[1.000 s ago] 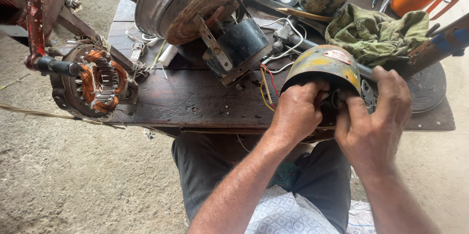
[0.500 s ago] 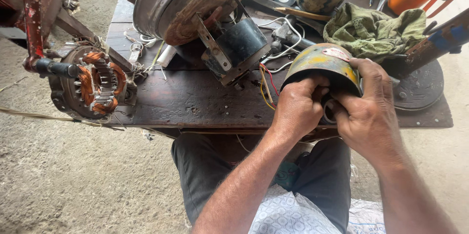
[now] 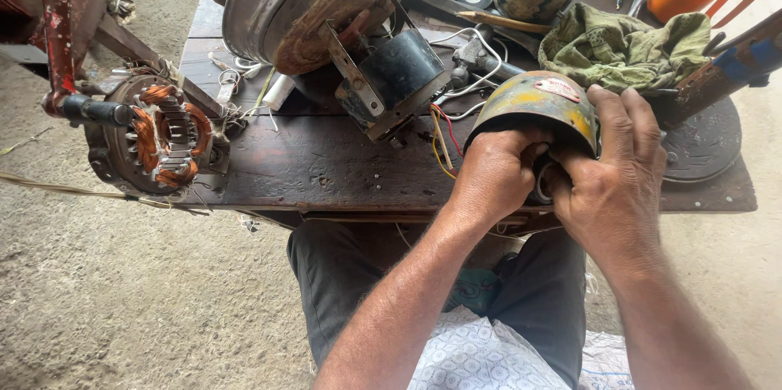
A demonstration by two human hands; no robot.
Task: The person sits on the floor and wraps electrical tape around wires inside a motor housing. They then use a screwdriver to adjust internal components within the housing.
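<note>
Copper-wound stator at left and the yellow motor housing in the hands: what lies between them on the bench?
Head view: bare dark bench top near the front edge between stator and housing; red and yellow wires beside the housing.

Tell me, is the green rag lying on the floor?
No, the green rag lies on the dark wooden bench, behind the yellow motor housing that the right hand holds.

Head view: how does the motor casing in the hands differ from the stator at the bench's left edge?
The yellow motor casing is closed, its windings hidden; the stator shows bare copper coils. Both hands, left hand and right hand, grip the casing; nothing touches the stator. Both sit on the dark wooden bench.
</note>
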